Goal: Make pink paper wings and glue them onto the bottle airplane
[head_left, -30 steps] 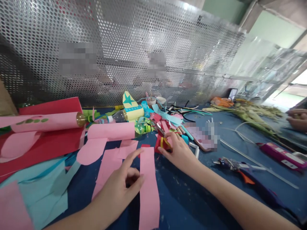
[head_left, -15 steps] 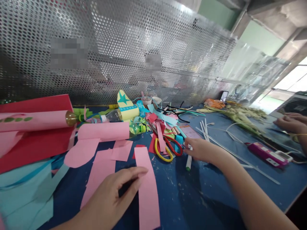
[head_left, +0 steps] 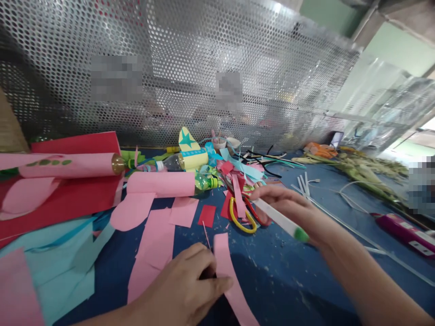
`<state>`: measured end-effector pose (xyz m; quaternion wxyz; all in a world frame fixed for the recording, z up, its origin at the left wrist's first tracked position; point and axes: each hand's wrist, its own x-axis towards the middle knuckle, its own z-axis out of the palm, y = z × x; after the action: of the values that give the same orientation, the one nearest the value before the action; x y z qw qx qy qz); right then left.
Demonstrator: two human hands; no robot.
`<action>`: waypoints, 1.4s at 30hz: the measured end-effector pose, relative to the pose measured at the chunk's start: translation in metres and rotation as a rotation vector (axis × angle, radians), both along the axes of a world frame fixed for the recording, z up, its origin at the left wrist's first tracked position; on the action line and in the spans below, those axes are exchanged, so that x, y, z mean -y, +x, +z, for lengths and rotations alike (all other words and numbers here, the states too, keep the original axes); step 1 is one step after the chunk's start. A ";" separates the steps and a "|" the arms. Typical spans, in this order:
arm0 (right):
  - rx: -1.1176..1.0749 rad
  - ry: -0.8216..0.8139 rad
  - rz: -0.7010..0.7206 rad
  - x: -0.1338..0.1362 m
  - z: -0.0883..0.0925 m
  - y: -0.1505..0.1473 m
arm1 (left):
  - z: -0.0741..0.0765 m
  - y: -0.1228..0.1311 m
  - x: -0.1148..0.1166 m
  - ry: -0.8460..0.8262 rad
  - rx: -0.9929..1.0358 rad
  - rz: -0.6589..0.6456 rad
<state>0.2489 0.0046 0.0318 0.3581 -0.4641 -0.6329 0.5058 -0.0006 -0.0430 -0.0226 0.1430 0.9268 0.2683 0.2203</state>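
Note:
My left hand [head_left: 186, 283] pinches the edge of a pink paper strip [head_left: 238, 290], thumb on top, and the strip stands tilted and curving. In my right hand [head_left: 292, 206] is a white marker [head_left: 277, 217] with a green end pointing right and toward me. Just beyond it lie scissors with one yellow and one red handle loop [head_left: 243, 225], partly covered by paper scraps. A small red paper rectangle [head_left: 207, 216] rests on the table past my left hand. Farther left, a green bottle [head_left: 204, 182] is wrapped in pink paper [head_left: 159, 184].
A metal mesh screen [head_left: 190, 68] stands along the back of the blue table [head_left: 288, 280]. Light blue paper [head_left: 68, 271] and red sheets [head_left: 84, 199] lie at left. A purple power strip [head_left: 404, 231], its cable and white sticks [head_left: 302, 185] lie at right.
My right hand has picked the marker up off the table. My left hand has closed on the pink strip, shifted right and nearer, and tipped it. The view has turned left.

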 end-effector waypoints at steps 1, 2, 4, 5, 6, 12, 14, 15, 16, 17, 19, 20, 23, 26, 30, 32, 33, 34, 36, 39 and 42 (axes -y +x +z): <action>-0.075 -0.055 0.071 0.001 -0.005 -0.009 | -0.001 0.000 0.001 0.045 -0.037 0.011; -0.128 -0.103 0.134 0.002 -0.010 -0.017 | -0.002 0.000 0.001 0.079 -0.070 0.006; -0.205 -0.157 0.211 0.005 -0.020 -0.032 | -0.002 0.000 0.003 0.123 -0.098 -0.031; -0.239 -0.157 0.224 0.008 -0.025 -0.039 | -0.001 -0.001 0.004 0.138 -0.095 -0.054; -0.264 -0.143 0.223 0.010 -0.030 -0.044 | -0.001 -0.001 0.006 0.150 -0.084 -0.075; -0.296 -0.166 0.112 0.020 -0.054 -0.061 | -0.006 -0.003 0.021 0.331 -0.055 -0.012; -0.265 -0.103 0.074 0.020 -0.058 -0.062 | -0.012 -0.003 0.026 0.414 -0.090 0.001; -0.232 -0.070 0.063 0.020 -0.059 -0.063 | -0.016 -0.002 0.028 0.434 -0.120 0.001; -0.196 -0.047 0.054 0.019 -0.060 -0.064 | -0.018 -0.002 0.029 0.443 -0.147 0.003; -0.164 -0.038 0.051 0.019 -0.060 -0.064 | -0.020 -0.002 0.031 0.445 -0.166 0.000; -0.133 -0.034 0.048 0.018 -0.061 -0.065 | -0.023 -0.002 0.033 0.445 -0.181 -0.017; -0.129 -0.033 0.042 0.018 -0.061 -0.066 | -0.023 -0.003 0.034 0.445 -0.180 -0.021; -0.130 -0.032 0.017 0.017 -0.063 -0.065 | -0.024 -0.003 0.034 0.439 -0.174 -0.009; -0.111 -0.022 -0.013 0.017 -0.066 -0.063 | -0.023 -0.003 0.035 0.414 -0.172 0.005; -0.103 0.026 -0.060 0.016 -0.069 -0.060 | -0.022 -0.002 0.035 0.388 -0.170 -0.002; -0.102 0.036 -0.055 0.014 -0.069 -0.061 | -0.022 -0.002 0.035 0.368 -0.164 0.001; -0.097 0.037 -0.045 0.014 -0.069 -0.061 | -0.022 -0.002 0.034 0.357 -0.162 -0.001; -0.092 0.036 -0.034 0.013 -0.068 -0.062 | -0.022 -0.002 0.033 0.344 -0.161 -0.007; -0.090 0.025 -0.007 0.012 -0.068 -0.062 | -0.021 -0.002 0.031 0.319 -0.158 -0.024; -0.108 -0.001 0.030 0.012 -0.068 -0.062 | -0.020 -0.002 0.028 0.299 -0.160 -0.036; -0.098 -0.008 0.040 0.014 -0.069 -0.060 | -0.020 -0.003 0.027 0.293 -0.167 -0.045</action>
<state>0.1886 -0.0090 -0.0374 0.3768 -0.4275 -0.6218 0.5373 -0.0033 -0.0697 -0.0425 -0.0118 0.9586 0.2237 0.1759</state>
